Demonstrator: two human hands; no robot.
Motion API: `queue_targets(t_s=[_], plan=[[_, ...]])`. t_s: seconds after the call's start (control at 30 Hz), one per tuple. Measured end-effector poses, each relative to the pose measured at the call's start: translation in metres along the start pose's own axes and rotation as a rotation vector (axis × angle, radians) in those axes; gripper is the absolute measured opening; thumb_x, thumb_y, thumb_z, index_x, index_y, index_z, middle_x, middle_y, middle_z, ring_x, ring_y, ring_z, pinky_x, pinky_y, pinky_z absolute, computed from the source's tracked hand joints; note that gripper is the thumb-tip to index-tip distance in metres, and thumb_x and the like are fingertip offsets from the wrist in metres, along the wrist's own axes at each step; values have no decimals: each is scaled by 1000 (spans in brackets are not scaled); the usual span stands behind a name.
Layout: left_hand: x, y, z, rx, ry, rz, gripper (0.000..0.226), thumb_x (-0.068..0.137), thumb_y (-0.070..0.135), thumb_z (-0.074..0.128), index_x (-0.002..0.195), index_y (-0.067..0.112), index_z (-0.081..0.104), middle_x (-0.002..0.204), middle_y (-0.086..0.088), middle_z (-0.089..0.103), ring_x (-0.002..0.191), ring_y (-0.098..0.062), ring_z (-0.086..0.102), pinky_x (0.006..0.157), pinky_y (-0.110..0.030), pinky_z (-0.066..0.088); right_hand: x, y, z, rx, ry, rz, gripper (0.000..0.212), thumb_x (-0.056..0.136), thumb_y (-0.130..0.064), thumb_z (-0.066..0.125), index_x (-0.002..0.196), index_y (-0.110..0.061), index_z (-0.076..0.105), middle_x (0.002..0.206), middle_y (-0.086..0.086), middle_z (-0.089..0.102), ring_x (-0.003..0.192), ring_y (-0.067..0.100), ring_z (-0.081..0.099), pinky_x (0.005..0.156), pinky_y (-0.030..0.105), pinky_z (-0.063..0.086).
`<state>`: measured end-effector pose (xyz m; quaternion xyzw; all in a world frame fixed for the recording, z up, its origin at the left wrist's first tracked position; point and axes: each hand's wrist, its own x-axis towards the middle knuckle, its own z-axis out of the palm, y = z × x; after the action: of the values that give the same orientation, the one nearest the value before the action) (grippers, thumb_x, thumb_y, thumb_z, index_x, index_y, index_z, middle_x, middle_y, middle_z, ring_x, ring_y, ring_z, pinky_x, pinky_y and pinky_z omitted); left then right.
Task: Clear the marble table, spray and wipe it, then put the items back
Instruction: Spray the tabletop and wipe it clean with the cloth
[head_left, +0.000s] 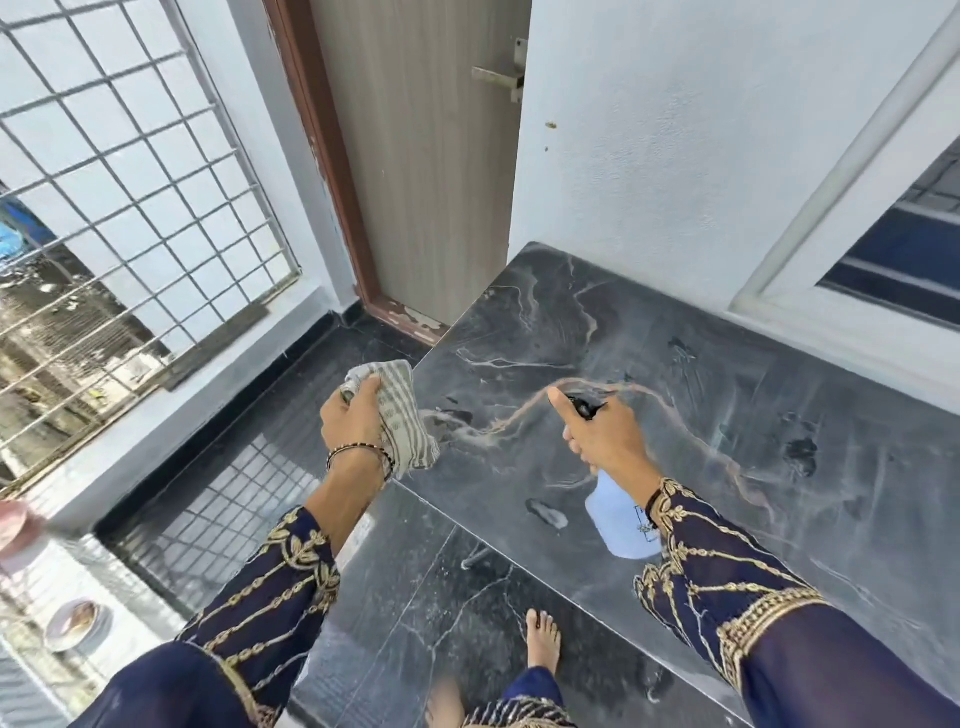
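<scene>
Your left hand (353, 421) grips a bunched striped cloth (402, 415), fingers curled round it. It hangs just off the left edge of the marble table (727, 364), not touching the stone. To its right, your right hand (602, 436) is clamped round the neck of the pale blue spray bottle (621, 519). The bottle hangs above the near half of the top, its black nozzle (584, 408) pointing away from you across the slab. Whether a finger is on the trigger is not clear.

The top looks cleared, so the step in hand is, by my judgement, the spraying. Work from the left edge across to the window side in light, overlapping bursts. Tip the nozzle down at the stone so mist does not land on the wall (675, 130). Bring the cloth in behind each burst, before liquid can run off the front edge onto the floor (441, 597) where your bare foot (543, 639) stands.

The slab is glossy dark grey with pale and pinkish veins, and a few darker blotches may be wet spots.

At far left, a blurred small dish (75, 623) and a pink-lidded jar (13, 525) sit on a low ledge; they are probably among the things to put back. Above them is a white window grille (130, 182), then a latched wood-grain door (431, 156), the white wall, and a white-framed window (883, 234) at right.
</scene>
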<state>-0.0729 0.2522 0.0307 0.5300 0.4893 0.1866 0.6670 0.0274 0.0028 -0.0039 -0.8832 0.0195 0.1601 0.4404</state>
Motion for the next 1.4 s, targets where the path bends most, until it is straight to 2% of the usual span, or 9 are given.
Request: queue_targets(t_s=[0.27, 0.43, 0.53, 0.7, 0.87, 1.03, 1.2, 1.3, 1.4], plan=[[-26, -6, 0, 44, -81, 20, 19, 78, 31, 67, 66, 19, 58, 74, 0, 66, 77, -22, 65, 82, -36, 54, -57, 28, -28, -18, -67, 56, 72, 85, -71, 60, 78, 0, 72, 58, 7, 72, 35, 18, 53, 48, 36, 53], [-53, -18, 26, 102, -185, 2, 18, 84, 29, 65, 76, 15, 56, 69, 0, 55, 65, -15, 56, 68, -29, 51, -88, 56, -51, -43, -34, 87, 53, 89, -62, 62, 78, -11, 69, 50, 0, 66, 37, 15, 54, 41, 29, 47], [-64, -28, 43, 96, -261, -19, 22, 83, 26, 66, 69, 18, 52, 71, -3, 59, 67, -19, 58, 81, -37, 55, -97, 76, -67, 18, -51, 110, 60, 88, -63, 63, 88, -4, 74, 68, 8, 76, 37, 21, 56, 43, 28, 46], [-81, -38, 73, 74, -354, -97, 15, 84, 21, 65, 89, 9, 58, 76, -5, 63, 72, -23, 62, 74, -35, 55, -97, 98, -87, -3, 39, 118, 65, 86, -68, 61, 85, -5, 75, 61, 7, 73, 37, 22, 57, 39, 26, 46], [-94, -44, 113, 54, -376, -157, 11, 86, 16, 65, 86, 8, 57, 74, -6, 64, 63, -17, 62, 63, -27, 54, -75, 114, -105, -64, 199, 162, 78, 84, -73, 60, 74, 5, 65, 59, 19, 68, 34, 18, 55, 36, 28, 47], [-108, -47, 158, 82, -376, -173, 11, 85, 18, 66, 84, 11, 58, 67, -3, 60, 60, -18, 60, 59, -24, 51, -39, 112, -131, 18, 151, 146, 45, 85, -71, 60, 77, -28, 67, 66, 5, 75, 40, 19, 65, 44, 30, 53], [-108, -50, 207, 95, -377, -213, 13, 85, 20, 67, 88, 9, 61, 71, -4, 63, 58, -17, 60, 57, -24, 49, 22, 111, -149, -36, 258, 154, 76, 81, -80, 54, 62, -7, 65, 61, 11, 70, 45, 19, 65, 53, 38, 58], [-104, -51, 237, 89, -362, -213, 14, 84, 20, 68, 89, 7, 65, 74, -5, 66, 64, -19, 63, 68, -29, 52, 62, 111, -160, -94, 289, 165, 78, 76, -87, 50, 56, -11, 57, 57, 5, 64, 57, 28, 67, 63, 42, 60], [-102, -50, 261, 81, -364, -212, 10, 86, 17, 65, 82, 7, 64, 72, -4, 65, 63, -18, 62, 62, -27, 51, 95, 105, -174, -26, 220, 143, 79, 81, -81, 52, 67, -5, 67, 53, 1, 70, 44, 22, 66, 60, 41, 63]])
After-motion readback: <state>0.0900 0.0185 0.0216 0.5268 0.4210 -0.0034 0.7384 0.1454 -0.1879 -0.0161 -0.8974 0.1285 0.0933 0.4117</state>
